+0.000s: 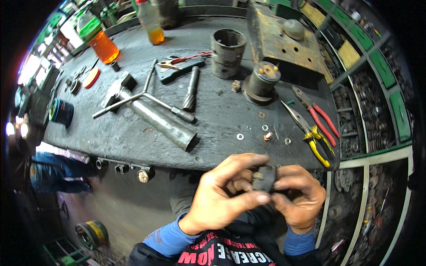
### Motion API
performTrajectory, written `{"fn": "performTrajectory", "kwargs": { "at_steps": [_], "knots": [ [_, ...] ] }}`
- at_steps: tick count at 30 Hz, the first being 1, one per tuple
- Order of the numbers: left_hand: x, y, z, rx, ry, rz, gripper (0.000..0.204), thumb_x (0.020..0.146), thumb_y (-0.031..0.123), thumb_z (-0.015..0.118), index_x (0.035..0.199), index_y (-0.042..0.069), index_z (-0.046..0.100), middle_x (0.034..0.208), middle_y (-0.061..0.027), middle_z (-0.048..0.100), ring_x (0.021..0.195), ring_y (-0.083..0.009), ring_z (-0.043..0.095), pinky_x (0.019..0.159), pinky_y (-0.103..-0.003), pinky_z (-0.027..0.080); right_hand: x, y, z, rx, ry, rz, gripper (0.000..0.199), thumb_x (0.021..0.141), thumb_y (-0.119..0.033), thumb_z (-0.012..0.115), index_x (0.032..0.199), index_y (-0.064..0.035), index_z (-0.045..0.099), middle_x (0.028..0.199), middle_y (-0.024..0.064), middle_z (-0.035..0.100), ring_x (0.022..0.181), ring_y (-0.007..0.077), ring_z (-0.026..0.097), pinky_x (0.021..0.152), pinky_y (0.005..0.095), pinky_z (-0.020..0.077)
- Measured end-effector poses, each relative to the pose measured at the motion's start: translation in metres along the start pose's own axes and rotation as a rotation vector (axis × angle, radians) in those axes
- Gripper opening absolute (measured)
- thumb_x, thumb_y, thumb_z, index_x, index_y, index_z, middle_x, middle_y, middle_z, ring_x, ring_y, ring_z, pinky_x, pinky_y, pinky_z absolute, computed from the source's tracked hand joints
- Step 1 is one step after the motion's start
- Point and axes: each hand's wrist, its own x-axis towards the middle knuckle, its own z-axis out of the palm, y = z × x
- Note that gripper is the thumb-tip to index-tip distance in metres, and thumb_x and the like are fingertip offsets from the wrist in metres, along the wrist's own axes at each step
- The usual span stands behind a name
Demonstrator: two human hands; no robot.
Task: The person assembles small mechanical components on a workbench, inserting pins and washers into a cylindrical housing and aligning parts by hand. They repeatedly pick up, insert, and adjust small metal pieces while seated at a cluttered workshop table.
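A small dark round part (264,178) with a brass-coloured bit on its face is held up between both hands, just in front of the workbench edge. My left hand (228,190) grips it from the left, thumb below and index finger across the top. From the right, my right hand (299,193) pinches its other side with thumb and fingers. The part's exact kind cannot be made out. On the bench beyond lie a copper-coloured bolt (267,136), a washer (240,137) and a nut (287,141).
Yellow-handled long-nose pliers (310,135) and red-handled pliers (316,111) lie at right. Behind stand a dark cylindrical housing (261,84) and an open metal cylinder (227,55). A hammer with a pipe handle (155,122) crosses the left; bottles of orange liquid (104,48) stand farther back.
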Motion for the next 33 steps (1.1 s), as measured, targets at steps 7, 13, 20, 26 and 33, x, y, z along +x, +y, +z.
{"fn": "performTrajectory", "kwargs": {
  "at_steps": [7,13,20,26,33],
  "knots": [
    [0.011,-0.001,0.028,0.531,0.084,0.420,0.066,0.073,0.022,0.099,0.131,0.004,0.073,0.118,-0.0129,0.066,0.100,-0.0182,0.068,0.080,-0.028,0.056,-0.032,0.032,0.002,0.492,0.212,0.074,0.038,0.086,-0.017,0.091,0.110,0.0007,0.068,0.116,0.0201,0.071,0.103,0.0257,0.073,0.092,0.0394,0.0616],
    [0.010,-0.001,0.024,0.455,0.100,0.349,0.064,0.077,0.017,0.097,0.133,0.003,0.071,0.119,-0.0111,0.066,0.102,-0.0152,0.067,0.080,-0.028,0.056,-0.036,0.028,0.011,0.497,0.240,0.097,0.035,0.088,-0.012,0.087,0.113,0.0025,0.067,0.117,0.0215,0.070,0.104,0.0266,0.073,0.094,0.0406,0.0617],
    [0.009,-0.007,0.009,-0.358,-0.080,-0.175,0.063,0.093,0.009,0.082,0.148,-0.005,0.055,0.121,-0.0089,0.072,0.109,-0.0116,0.066,0.094,-0.028,0.055,-0.021,0.007,0.016,0.162,0.212,0.001,0.028,0.086,0.005,0.082,0.111,0.0030,0.069,0.110,0.0213,0.074,0.097,0.0256,0.074,0.089,0.0366,0.0593],
    [0.005,-0.032,-0.006,-0.659,-0.191,-0.191,0.063,0.105,0.020,0.070,0.156,-0.007,0.044,0.131,-0.0138,0.069,0.109,-0.0180,0.069,0.093,-0.032,0.058,0.000,-0.014,0.011,-0.281,0.060,-0.152,0.030,0.078,0.001,0.087,0.105,-0.0020,0.074,0.102,0.0145,0.079,0.093,0.0287,0.077,0.080,0.0372,0.0563],
    [0.004,-0.039,-0.007,-0.770,-0.225,-0.268,0.070,0.101,0.026,0.073,0.154,-0.009,0.044,0.137,-0.0182,0.067,0.125,-0.0272,0.067,0.105,-0.040,0.055,-0.013,-0.010,0.006,-0.279,0.065,-0.152,0.040,0.076,-0.009,0.092,0.111,-0.0021,0.073,0.118,0.0182,0.071,0.102,0.0308,0.072,0.084,0.0394,0.0569]
  ]
}}
